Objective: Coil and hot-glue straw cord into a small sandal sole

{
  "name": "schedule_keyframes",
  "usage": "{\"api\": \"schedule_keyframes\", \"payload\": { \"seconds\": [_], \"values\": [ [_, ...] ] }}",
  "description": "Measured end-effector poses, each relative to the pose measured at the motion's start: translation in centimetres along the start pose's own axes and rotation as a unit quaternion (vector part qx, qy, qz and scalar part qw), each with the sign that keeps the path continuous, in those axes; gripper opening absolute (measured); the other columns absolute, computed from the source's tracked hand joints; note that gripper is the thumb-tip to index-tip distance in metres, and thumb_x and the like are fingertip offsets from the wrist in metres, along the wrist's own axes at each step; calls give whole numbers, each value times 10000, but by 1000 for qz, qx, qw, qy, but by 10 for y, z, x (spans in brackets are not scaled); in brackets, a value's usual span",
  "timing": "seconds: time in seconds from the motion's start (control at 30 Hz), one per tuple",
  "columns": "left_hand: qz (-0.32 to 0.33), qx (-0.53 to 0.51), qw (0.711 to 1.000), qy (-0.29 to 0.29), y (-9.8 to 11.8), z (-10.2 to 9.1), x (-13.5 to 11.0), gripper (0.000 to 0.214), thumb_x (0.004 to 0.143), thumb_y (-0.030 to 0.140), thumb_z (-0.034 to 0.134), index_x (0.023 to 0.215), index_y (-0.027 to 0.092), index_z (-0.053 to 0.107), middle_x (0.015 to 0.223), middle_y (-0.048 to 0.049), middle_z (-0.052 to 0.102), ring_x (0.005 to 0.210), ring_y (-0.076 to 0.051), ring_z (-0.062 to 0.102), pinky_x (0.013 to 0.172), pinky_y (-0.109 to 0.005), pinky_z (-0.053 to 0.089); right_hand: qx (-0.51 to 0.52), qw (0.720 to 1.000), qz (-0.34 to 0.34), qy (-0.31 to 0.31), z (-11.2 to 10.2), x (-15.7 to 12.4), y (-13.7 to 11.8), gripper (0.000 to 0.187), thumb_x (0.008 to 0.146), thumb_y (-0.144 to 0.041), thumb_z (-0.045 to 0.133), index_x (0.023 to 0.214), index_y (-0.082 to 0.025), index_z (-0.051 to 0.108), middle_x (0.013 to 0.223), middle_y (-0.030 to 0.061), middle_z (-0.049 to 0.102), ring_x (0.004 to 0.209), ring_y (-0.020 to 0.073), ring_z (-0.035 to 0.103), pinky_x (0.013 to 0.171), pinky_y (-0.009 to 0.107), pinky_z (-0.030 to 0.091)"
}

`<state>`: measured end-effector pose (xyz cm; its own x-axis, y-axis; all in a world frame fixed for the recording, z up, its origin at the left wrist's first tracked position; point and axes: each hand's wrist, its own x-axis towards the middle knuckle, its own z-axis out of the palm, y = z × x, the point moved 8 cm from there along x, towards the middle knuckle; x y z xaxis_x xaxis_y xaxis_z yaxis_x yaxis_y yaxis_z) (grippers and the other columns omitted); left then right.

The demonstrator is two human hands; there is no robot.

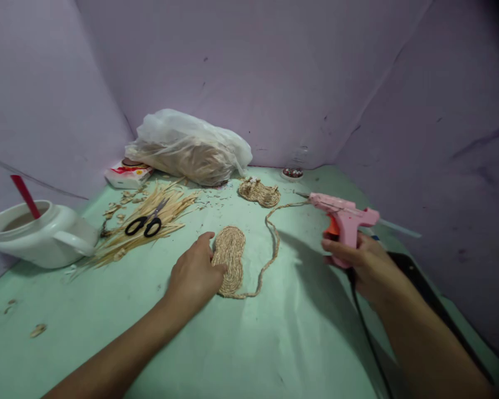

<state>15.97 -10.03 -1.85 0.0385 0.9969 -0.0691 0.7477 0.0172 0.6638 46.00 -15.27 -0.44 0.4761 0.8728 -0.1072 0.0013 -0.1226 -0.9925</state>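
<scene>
head view, hands: left hand [195,274] lies flat, fingers together, pressing the near-left edge of the flat peanut-shaped coil of braided straw rope [230,259]; right hand [363,260] is closed round the grip of the pink plastic hot glue gun [341,218], held up off the worktop with the nozzle pointing left toward the loose braid tail [273,238]

head view, where the piece sits: coil is mid-worktop, just beside the left fingers; its tail loops out to the right and back toward a second, smaller woven straw piece [259,192] further off

head view, risk 1: I'd say burnt fingertips are the obvious one; the left hand is right on the coil, so hot glue laid near that edge could squeeze out onto skin

head view, risk 2: the black cord [363,327] trails under the right forearm; a snag could jerk the gun and smear glue off-line

head view, risk 3: drips from a tilted nozzle onto the covering; probably sticks the piece down

head view, surface: pale green paper-covered worktop [274,343], creased, with straw scraps scattered about; black-handled scissors [145,223] on a heap of loose straw strips [143,227]; white ceramic pot with a red stick [41,233] far left; clear plastic bag of straw [191,147] at the back

head view, room: lilac paper walls [274,72] close in on three sides; scuffed, dimmish light
</scene>
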Motion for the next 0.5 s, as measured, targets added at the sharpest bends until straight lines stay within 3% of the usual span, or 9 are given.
{"api": "schedule_keyframes", "payload": {
  "seconds": [0.1, 0.23, 0.33, 0.5],
  "values": [
    [11, -113, 993, -29, 1, 8, 2, 483, 597, 190, 651, 1080, 177, 635, 689, 18, 544, 615, -166, 520, 561, -266, 355, -3, 998, 27, -54, 42, -21, 7, 313, 521, -254, 769, 795, -167, 645, 714, 15, 649, 465, 93, 505, 402, 227, 416],
    [-45, -295, 951, -85, 2, 20, -1, 309, 529, 139, 672, 838, 131, 675, 585, 36, 535, 546, -130, 502, 525, -238, 374, 6, 992, 68, -107, 87, -38, 21, 349, 530, -266, 746, 841, -151, 639, 840, 51, 682, 489, 101, 523, 424, 246, 435],
    [-97, -395, 909, -94, 3, 23, -7, 308, 488, 124, 713, 789, 127, 650, 656, -3, 640, 604, -148, 580, 579, -247, 439, 25, 990, 80, -117, 101, -41, 24, 308, 529, -224, 741, 804, -165, 618, 809, 42, 686, 538, 123, 548, 454, 253, 455],
    [-110, -501, 843, -162, 12, 32, -17, 386, 486, 172, 783, 846, 130, 650, 738, -45, 703, 638, -170, 634, 623, -274, 484, 59, 988, 102, -97, 107, -44, 22, 268, 522, -171, 748, 741, -184, 594, 624, -7, 640, 501, 142, 563, 414, 256, 472]
  ]
}}
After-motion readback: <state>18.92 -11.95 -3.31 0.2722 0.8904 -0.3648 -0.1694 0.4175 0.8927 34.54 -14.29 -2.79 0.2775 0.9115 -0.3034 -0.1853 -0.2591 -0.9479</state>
